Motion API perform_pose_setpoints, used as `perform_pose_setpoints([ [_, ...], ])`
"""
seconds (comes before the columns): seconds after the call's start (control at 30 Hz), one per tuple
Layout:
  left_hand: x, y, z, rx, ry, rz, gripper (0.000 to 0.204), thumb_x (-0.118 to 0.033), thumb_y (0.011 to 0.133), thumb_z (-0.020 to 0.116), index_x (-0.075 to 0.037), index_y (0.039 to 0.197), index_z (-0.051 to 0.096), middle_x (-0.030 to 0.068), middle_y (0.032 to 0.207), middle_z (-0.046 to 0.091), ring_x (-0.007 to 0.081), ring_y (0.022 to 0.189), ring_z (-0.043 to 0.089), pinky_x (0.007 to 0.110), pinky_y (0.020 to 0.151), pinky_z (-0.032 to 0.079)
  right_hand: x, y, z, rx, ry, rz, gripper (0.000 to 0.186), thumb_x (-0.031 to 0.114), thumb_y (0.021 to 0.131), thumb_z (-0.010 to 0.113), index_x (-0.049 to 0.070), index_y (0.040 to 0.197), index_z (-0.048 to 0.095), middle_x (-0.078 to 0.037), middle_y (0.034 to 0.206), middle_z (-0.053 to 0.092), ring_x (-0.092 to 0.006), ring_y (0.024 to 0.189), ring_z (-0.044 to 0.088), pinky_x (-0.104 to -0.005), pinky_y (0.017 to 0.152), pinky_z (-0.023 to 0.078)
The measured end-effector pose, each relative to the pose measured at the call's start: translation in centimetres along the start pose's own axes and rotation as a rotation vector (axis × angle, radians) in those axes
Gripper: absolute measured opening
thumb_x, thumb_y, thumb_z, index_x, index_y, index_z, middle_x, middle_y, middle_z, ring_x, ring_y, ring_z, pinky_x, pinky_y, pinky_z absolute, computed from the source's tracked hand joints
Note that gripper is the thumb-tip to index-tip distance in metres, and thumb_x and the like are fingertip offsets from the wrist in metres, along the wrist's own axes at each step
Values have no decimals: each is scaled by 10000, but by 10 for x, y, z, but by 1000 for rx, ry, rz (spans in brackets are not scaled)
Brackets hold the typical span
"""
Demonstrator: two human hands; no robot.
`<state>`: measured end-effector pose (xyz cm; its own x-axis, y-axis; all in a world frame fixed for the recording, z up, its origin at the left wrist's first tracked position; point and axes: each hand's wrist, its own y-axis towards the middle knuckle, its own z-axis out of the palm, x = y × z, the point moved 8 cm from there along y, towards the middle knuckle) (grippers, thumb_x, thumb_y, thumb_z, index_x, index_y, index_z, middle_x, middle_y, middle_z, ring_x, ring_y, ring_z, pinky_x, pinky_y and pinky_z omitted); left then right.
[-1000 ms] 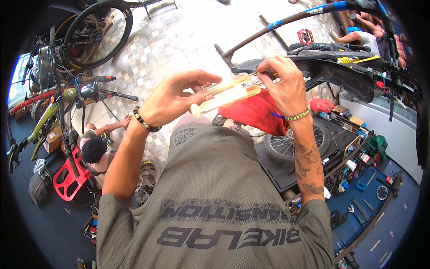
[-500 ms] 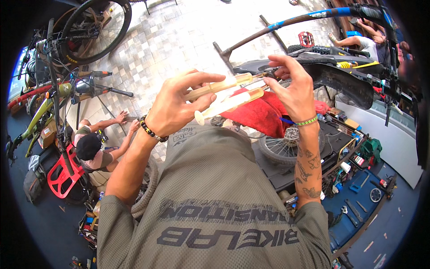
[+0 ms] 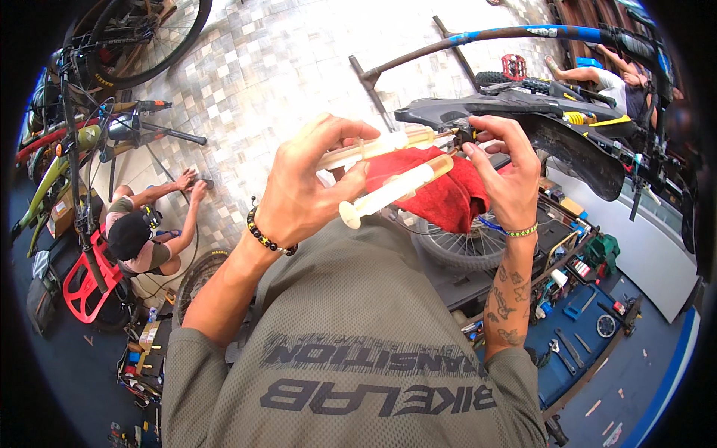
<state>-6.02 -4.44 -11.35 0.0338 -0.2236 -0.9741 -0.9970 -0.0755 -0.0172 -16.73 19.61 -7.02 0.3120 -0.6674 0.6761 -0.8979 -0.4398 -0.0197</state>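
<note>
My left hand [image 3: 295, 183] is closed round a clear plastic syringe [image 3: 413, 139], which points right. A second syringe [image 3: 399, 188] slants just below it, its flanged end near my left thumb; whether that hand grips this one too is unclear. The first syringe's tip meets a small dark bike part [image 3: 464, 133]. My right hand [image 3: 514, 175] pinches that part between thumb and fingers. Behind and below the syringes hangs a red cloth [image 3: 457, 200], over a bike wheel [image 3: 464, 250].
A blue and black bike frame [image 3: 485, 36] crosses the upper right. Tools such as a wrench [image 3: 554, 355] lie in a blue tray [image 3: 575, 310] at lower right. At left a person in a black cap [image 3: 129, 237] crouches beside bikes. Another person [image 3: 612, 82] sits far right.
Both hands have shifted slightly right with the syringes. The upper syringe's tip is now at the dark part, and my right fingers have closed in on it.
</note>
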Motion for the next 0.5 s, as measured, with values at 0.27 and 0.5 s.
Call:
perform_pose_setpoints([
  [0.27,-14,14,-5,27,6,30,330,-24,856,722,-8,1185,733,91,990,686,182,870,681,324,800,546,20,16,15,106,-233,-240,221,31,854,784,82,1069,783,-71,1047,727,-266,971,720,-389,846,575],
  [0.5,-30,20,-10,70,65,103,358,16,844,735,-20,1200,746,92,1016,706,178,907,685,315,814,547,27,20,19,102,-338,-248,128,44,839,788,84,957,759,-65,993,713,-290,967,710,-414,842,569],
])
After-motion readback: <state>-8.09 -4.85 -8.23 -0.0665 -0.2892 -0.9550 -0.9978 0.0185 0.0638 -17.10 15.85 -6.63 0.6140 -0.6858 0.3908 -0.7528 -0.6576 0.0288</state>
